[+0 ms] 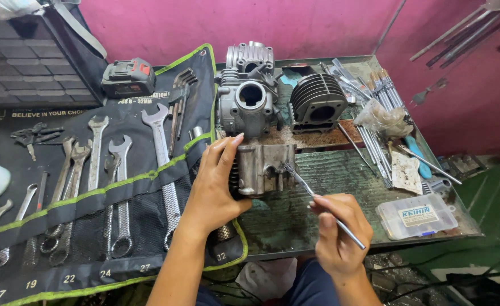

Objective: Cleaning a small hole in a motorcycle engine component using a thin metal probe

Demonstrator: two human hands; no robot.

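1. A grey cast-metal engine part (264, 168), block-shaped with an open face, is positioned at the centre of the frame on the worn green metal table (340, 175).
2. The engine part is gripped along its left side by the left hand (219, 181); the fingers are closed over the top left edge and the thumb is hidden behind the palm.
3. A thin silver metal pick with a small brush-like tip (321, 204) is held pen-fashion in the closed right hand (338, 229), at lower centre right of the frame.
4. The tip of the pick is set against the right face of the engine part, near its upper right corner.
5. A second grey engine casting with a round bore (247, 105) is located just behind the held part, touching or nearly touching it; which cannot be told.
6. A dark finned cylinder (318, 102) stands to the right of that casting, upper centre.
7. A black and green tool roll holding silver spanners (91, 187) is laid over the left half of the frame; its green edge runs just beside the left hand.
8. A clear plastic parts box (415, 215) rests near the table's front right edge.
9. Open table surface is found between the right hand and the box.
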